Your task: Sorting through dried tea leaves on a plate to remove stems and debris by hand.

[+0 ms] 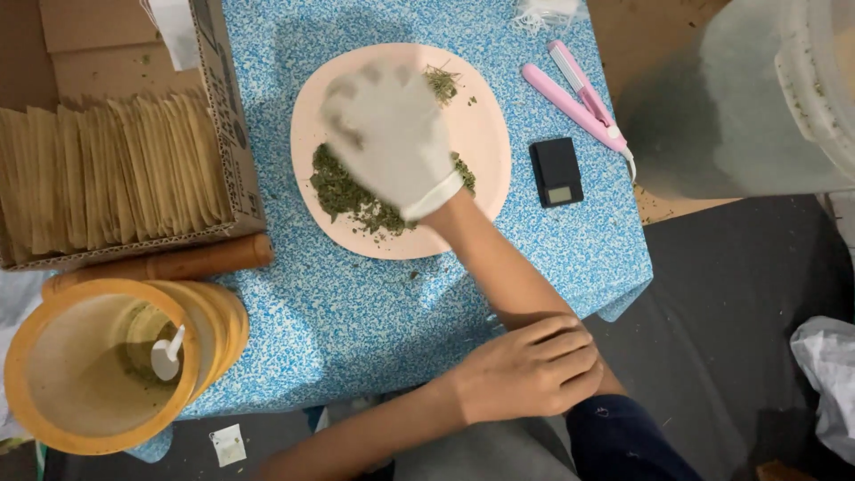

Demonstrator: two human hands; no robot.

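My right hand (pixel 387 134), in a white glove, hovers spread and blurred over a round pink plate (pixel 485 134) on the blue speckled table. Dried green herb flakes (pixel 343 191) lie in a heap on the plate, under and beside the glove, with a smaller bit (pixel 442 83) near the far rim. The palm hides part of the heap. My bare left hand (pixel 525 370) rests across my right forearm near the elbow, fingers together and laid over the arm. It holds no object.
A cardboard box (pixel 227 134) of tan paper bags stands at left, a wooden roller (pixel 169 264) in front of it. An orange-rimmed round container (pixel 53 428) holds a white scoop (pixel 166 356). A black pocket scale (pixel 556 171), a pink clamp tool (pixel 579 98) and a large translucent tub (pixel 757 98) sit at right.
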